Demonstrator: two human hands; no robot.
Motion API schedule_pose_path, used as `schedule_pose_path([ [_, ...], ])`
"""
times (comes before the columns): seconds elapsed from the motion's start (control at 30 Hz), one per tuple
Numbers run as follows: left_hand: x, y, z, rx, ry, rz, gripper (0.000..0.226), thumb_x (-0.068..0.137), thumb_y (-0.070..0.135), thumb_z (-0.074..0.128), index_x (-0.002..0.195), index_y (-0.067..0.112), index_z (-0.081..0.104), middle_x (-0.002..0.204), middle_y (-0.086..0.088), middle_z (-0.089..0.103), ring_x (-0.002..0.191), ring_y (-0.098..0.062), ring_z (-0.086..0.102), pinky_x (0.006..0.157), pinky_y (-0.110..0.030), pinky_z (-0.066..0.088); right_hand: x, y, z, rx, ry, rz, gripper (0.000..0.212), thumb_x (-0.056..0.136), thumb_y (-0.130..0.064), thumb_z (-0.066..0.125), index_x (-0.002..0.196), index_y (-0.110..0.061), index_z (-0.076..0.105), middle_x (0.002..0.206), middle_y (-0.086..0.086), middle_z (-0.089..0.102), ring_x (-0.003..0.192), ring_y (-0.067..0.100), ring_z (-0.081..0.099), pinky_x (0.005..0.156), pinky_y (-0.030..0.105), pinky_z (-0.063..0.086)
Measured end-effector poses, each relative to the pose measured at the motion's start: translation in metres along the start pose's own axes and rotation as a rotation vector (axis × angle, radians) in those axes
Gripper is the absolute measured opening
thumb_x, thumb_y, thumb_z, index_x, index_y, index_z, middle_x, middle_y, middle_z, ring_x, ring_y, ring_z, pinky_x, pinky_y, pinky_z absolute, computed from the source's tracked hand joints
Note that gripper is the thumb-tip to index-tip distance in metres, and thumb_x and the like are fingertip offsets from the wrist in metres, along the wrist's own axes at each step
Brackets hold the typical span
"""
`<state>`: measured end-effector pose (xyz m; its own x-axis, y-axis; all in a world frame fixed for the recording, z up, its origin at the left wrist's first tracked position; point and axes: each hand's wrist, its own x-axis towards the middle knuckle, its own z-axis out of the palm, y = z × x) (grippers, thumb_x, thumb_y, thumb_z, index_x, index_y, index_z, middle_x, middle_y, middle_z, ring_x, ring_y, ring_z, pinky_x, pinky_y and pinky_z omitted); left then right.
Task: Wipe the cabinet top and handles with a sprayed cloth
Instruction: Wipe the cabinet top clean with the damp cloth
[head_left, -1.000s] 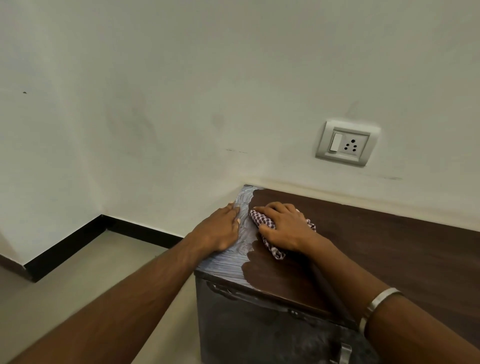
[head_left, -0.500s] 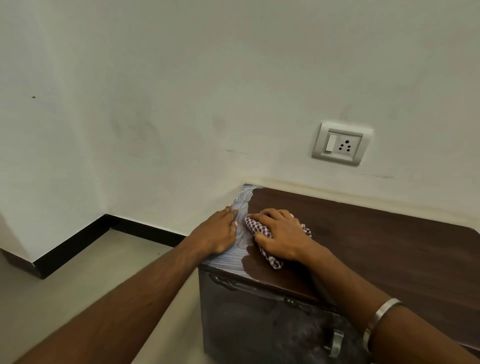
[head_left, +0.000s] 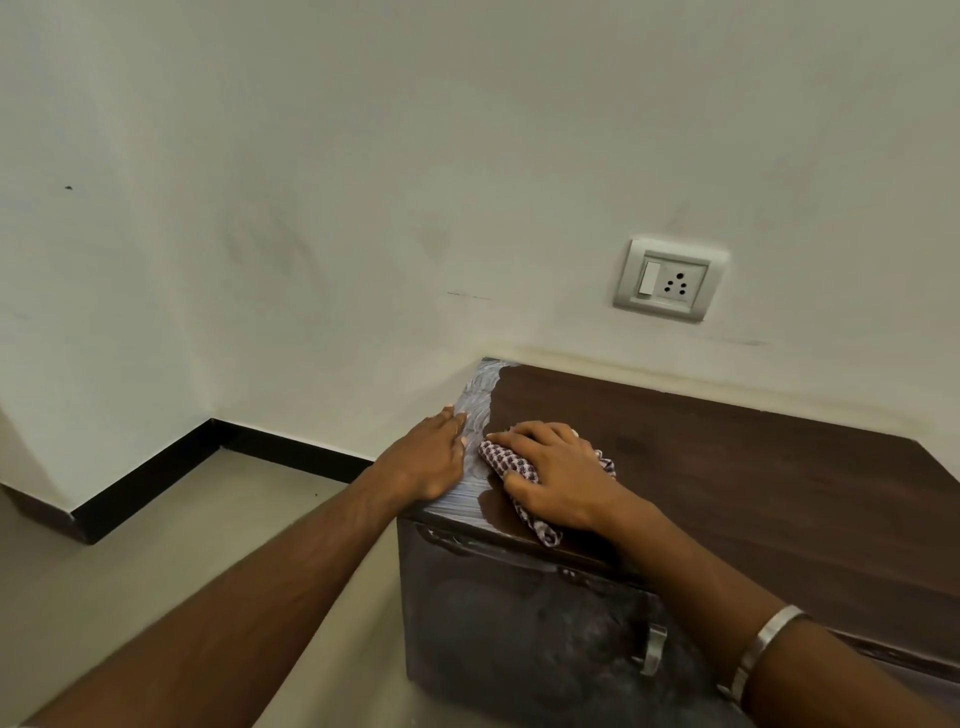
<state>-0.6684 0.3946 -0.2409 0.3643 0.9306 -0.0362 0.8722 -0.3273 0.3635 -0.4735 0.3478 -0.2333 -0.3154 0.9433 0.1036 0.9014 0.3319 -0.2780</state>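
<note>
Right hand (head_left: 558, 480) pressing checked cloth (head_left: 506, 465) flat, mostly hiding it, left hand (head_left: 428, 457) spread flat, fingers straight, beside it on dusty streaked corner of dark cabinet surface (head_left: 727, 467), metal handle (head_left: 655, 649) below half-hidden by forearm.

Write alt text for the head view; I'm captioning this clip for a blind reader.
A person's right hand presses a checked cloth onto a dark wooden cabinet top, beside a pale smeared streak along its left edge. The left hand lies flat on that edge. A wall socket sits above, and a metal handle shows on the cabinet front.
</note>
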Motion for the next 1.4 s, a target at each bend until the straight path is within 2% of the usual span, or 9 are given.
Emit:
schedule_pose_path([
  [0.17, -0.007, -0.001, 0.000, 0.006, -0.006, 0.002, 0.055, 0.105, 0.034, 0.024, 0.155, 0.017, 0.011, 0.163, -0.003, 0.005, 0.149, -0.017, 0.009, 0.120, -0.031, 0.010, -0.010, 0.008, -0.006, 0.009, -0.038, 0.005, 0.060, 0.086, -0.055, 0.036, 0.145, -0.043, 0.031, 0.148, -0.012, 0.032, 0.137, 0.014, 0.021, 0.111, 0.044, 0.019],
  [0.3, -0.011, -0.003, 0.000, 0.015, -0.002, 0.005, 0.054, 0.105, 0.034, 0.024, 0.155, 0.018, 0.012, 0.163, -0.003, 0.006, 0.149, -0.017, 0.009, 0.120, -0.031, 0.010, -0.001, -0.002, -0.003, -0.012, 0.005, 0.051, 0.056, 0.091, -0.052, 0.039, 0.145, -0.041, 0.032, 0.148, -0.010, 0.033, 0.138, 0.016, 0.021, 0.112, 0.045, 0.017],
  [0.53, -0.010, -0.009, 0.003, 0.030, 0.028, 0.027, 0.054, 0.104, 0.030, 0.028, 0.154, 0.014, 0.016, 0.162, -0.007, 0.013, 0.148, -0.020, 0.015, 0.121, -0.033, 0.013, -0.022, -0.019, 0.001, 0.005, 0.011, -0.031, 0.056, 0.089, -0.050, 0.041, 0.144, -0.037, 0.037, 0.148, -0.007, 0.035, 0.137, 0.017, 0.023, 0.112, 0.044, 0.019],
  [0.8, -0.012, -0.015, 0.005, 0.047, 0.056, 0.043, 0.053, 0.104, 0.028, 0.029, 0.153, 0.013, 0.018, 0.160, -0.010, 0.017, 0.147, -0.023, 0.020, 0.119, -0.031, 0.015, -0.014, -0.026, -0.001, 0.008, -0.005, 0.045, 0.060, 0.089, -0.050, 0.042, 0.146, -0.034, 0.035, 0.149, -0.004, 0.034, 0.137, 0.022, 0.023, 0.114, 0.047, 0.017],
  [1.03, -0.018, -0.014, 0.004, 0.048, 0.050, 0.024, 0.053, 0.104, 0.029, 0.029, 0.153, 0.013, 0.018, 0.160, -0.009, 0.018, 0.147, -0.023, 0.021, 0.119, -0.032, 0.016, -0.034, -0.026, 0.003, 0.020, 0.022, -0.044, 0.057, 0.089, -0.047, 0.045, 0.144, -0.035, 0.038, 0.148, -0.004, 0.036, 0.136, 0.020, 0.024, 0.111, 0.044, 0.019],
  [1.23, -0.028, -0.014, 0.002, 0.032, 0.040, 0.019, 0.053, 0.105, 0.029, 0.028, 0.154, 0.012, 0.017, 0.160, -0.008, 0.018, 0.147, -0.021, 0.020, 0.119, -0.031, 0.015, -0.024, -0.033, 0.001, 0.018, 0.007, 0.028, 0.064, 0.085, -0.053, 0.039, 0.145, -0.033, 0.036, 0.147, -0.005, 0.036, 0.136, 0.020, 0.024, 0.114, 0.047, 0.019],
  [1.4, -0.031, -0.015, 0.001, 0.022, 0.032, 0.020, 0.052, 0.105, 0.027, 0.028, 0.153, 0.012, 0.018, 0.160, -0.009, 0.020, 0.146, -0.022, 0.022, 0.120, -0.031, 0.017, -0.032, -0.040, 0.006, 0.033, 0.013, -0.043, 0.058, 0.090, -0.048, 0.043, 0.145, -0.032, 0.036, 0.148, -0.004, 0.036, 0.136, 0.020, 0.023, 0.113, 0.045, 0.018],
])
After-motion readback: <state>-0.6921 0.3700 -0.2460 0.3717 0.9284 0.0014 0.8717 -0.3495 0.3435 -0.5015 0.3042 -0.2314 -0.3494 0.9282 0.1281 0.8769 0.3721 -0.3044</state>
